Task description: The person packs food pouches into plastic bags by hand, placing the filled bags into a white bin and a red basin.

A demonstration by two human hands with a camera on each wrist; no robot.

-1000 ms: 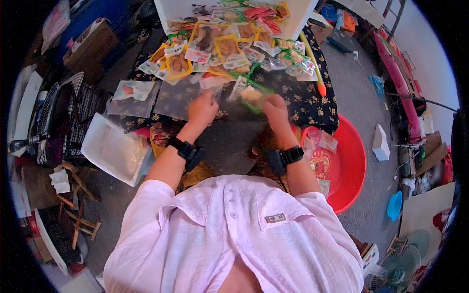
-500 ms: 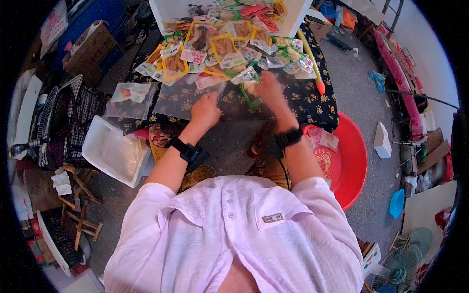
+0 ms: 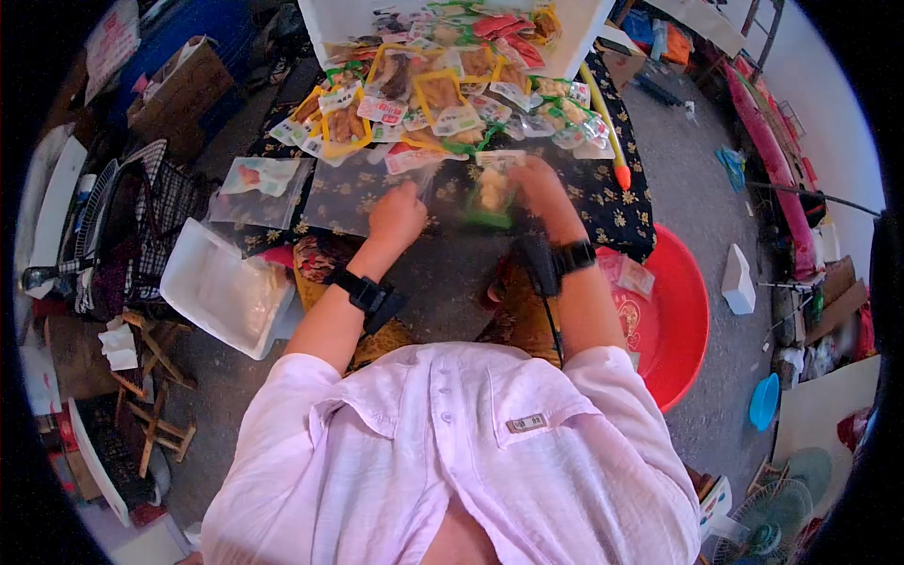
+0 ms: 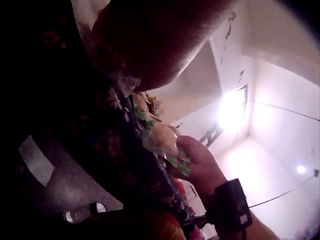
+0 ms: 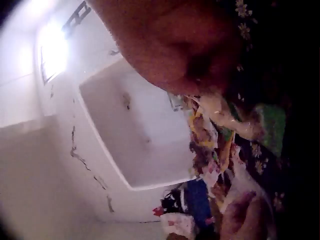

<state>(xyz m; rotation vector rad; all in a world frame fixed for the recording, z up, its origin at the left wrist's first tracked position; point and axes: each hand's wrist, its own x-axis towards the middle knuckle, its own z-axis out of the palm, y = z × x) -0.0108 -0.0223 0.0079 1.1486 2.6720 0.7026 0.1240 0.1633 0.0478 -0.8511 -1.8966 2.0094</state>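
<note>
My left hand pinches the near right edge of a clear plastic bag that lies on the dark flowered cloth. To its right, my right hand grips a green-edged clear packet of pale food by its upper side, blurred in the head view. In the left wrist view this packet shows a pale lump inside, with the right hand behind it. The right wrist view has the packet hanging below the right hand's fingers. A second clear bag with a white packet inside lies at the left.
Beyond my hands, a heap of food packets spills from a white foam box. A yellow stick with an orange tip lies along the right. Below the table stand a white tub and a red basin.
The packet in my right hand swung toward the heap, then back nearer, and now hangs more upright. My left hand stays at the clear bag's edge, shifted slightly nearer to me.
</note>
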